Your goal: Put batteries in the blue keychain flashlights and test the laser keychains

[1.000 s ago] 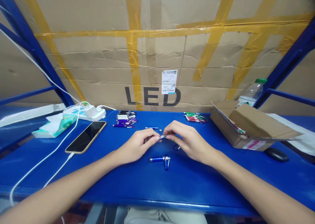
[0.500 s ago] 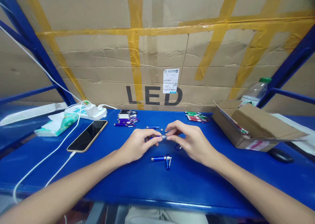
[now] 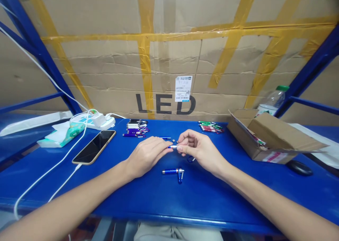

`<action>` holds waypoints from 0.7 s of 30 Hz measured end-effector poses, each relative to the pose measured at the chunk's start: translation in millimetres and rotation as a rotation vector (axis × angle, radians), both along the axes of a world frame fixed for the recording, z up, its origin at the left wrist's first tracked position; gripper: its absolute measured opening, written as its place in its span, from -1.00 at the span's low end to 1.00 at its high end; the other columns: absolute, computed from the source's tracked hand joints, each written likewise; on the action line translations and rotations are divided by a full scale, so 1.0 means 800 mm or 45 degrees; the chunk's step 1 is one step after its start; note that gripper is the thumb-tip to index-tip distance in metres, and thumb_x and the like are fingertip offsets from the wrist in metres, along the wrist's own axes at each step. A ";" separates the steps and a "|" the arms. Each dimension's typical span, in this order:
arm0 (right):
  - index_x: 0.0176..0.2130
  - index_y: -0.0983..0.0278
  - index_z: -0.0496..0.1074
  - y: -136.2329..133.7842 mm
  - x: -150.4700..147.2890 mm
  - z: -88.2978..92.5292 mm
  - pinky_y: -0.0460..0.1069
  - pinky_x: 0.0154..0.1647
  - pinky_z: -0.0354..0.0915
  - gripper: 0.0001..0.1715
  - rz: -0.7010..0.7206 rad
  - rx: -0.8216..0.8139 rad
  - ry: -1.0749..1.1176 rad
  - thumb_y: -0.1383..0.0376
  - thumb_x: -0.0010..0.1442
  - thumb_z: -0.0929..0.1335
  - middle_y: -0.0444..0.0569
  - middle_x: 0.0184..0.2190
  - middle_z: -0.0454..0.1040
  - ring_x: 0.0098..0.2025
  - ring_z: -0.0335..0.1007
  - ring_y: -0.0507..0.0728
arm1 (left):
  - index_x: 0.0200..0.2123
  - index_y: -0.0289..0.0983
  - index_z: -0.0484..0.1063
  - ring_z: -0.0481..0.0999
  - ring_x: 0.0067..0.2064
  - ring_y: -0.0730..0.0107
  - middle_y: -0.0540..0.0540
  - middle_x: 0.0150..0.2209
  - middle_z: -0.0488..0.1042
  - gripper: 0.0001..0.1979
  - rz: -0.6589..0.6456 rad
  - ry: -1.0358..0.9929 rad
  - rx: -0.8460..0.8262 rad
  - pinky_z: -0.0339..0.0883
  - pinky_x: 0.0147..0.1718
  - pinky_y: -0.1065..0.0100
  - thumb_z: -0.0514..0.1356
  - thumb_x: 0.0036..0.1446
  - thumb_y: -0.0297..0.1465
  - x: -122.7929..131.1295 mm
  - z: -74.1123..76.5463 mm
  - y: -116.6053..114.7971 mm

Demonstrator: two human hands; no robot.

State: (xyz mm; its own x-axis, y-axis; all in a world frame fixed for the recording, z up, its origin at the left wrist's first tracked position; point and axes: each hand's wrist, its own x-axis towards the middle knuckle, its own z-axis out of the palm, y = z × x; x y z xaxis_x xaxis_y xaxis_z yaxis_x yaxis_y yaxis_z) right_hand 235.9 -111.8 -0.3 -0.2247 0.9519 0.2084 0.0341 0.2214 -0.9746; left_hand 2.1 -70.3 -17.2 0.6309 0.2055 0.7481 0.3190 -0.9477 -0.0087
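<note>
My left hand [image 3: 145,154] is closed around a small blue flashlight [image 3: 172,146], most of it hidden under the fingers. At its silvery right end, the thumb and fingers of my right hand [image 3: 202,149] pinch it. Just behind the fingertips lies a tiny round silver piece, like a button cell [image 3: 173,140]. A blue tube [image 3: 166,138] rests behind my left fingers. Under my right hand shows part of a blue carabiner clip [image 3: 190,159]. Nearer to me lies a whole blue flashlight [image 3: 171,171] with its clip attached.
Black, silver and purple flashlights [image 3: 136,128] lie in a row at the back; green and red ones [image 3: 210,127] lie further right. A phone [image 3: 94,147], a tissue pack [image 3: 62,135] and a power strip [image 3: 87,121] are left. An open carton [image 3: 251,145] and a mouse [image 3: 299,167] stand right.
My left fingers have straightened and slid forward over the flashlight. Its bright metal end now shows between my hands, where a greyish, spring-like end showed before.
</note>
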 end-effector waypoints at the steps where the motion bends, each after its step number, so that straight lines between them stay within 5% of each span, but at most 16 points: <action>1: -0.20 0.23 0.44 0.000 0.000 0.001 0.01 -0.27 0.41 -0.51 0.006 0.013 0.000 0.02 0.11 0.62 -0.13 -0.40 0.55 -0.35 0.49 0.08 | 0.01 -0.30 0.58 0.67 -0.17 0.26 -0.17 -0.16 0.70 -0.80 0.001 -0.029 -0.126 0.48 -0.13 0.28 0.19 0.50 -0.34 0.001 0.001 -0.002; 6: -0.27 0.21 0.38 0.002 0.007 0.002 -0.02 -0.28 0.35 -0.68 0.013 0.223 -0.092 0.14 0.25 0.55 -0.19 -0.40 0.45 -0.34 0.42 0.06 | -0.13 -0.29 0.65 0.49 -0.39 0.39 -0.02 -0.43 0.56 -0.64 0.012 -0.095 -1.119 0.29 -0.38 0.40 0.19 0.47 -0.13 0.012 0.012 -0.009; 12: -0.24 0.18 0.33 0.000 0.016 0.004 -0.02 -0.26 0.34 -0.73 0.048 0.305 -0.193 0.25 0.30 0.50 -0.17 -0.32 0.47 -0.29 0.43 0.07 | -0.23 -0.38 0.57 0.03 -0.56 0.61 0.08 -0.52 0.30 -0.43 -0.296 -0.143 -2.046 -0.15 -0.54 0.42 0.33 0.25 0.10 0.014 0.023 -0.007; 17: -0.24 0.18 0.34 -0.006 0.018 0.011 0.01 -0.16 0.39 -0.80 0.044 0.481 -0.316 0.29 0.36 0.46 -0.14 -0.29 0.49 -0.22 0.49 0.10 | -0.26 -0.38 0.53 -0.04 -0.57 0.65 0.14 -0.55 0.18 -0.49 -0.438 -0.142 -2.360 -0.19 -0.52 0.41 0.36 0.26 0.03 0.011 0.028 -0.008; 21: -0.21 0.18 0.36 -0.008 0.023 0.011 -0.02 -0.16 0.36 -0.86 0.013 0.681 -0.506 0.37 0.43 0.38 -0.14 -0.27 0.51 -0.24 0.46 0.07 | -0.24 -0.38 0.54 0.00 -0.59 0.65 0.10 -0.56 0.28 -0.46 -0.392 -0.139 -2.247 -0.15 -0.53 0.41 0.32 0.28 0.06 0.013 0.024 -0.008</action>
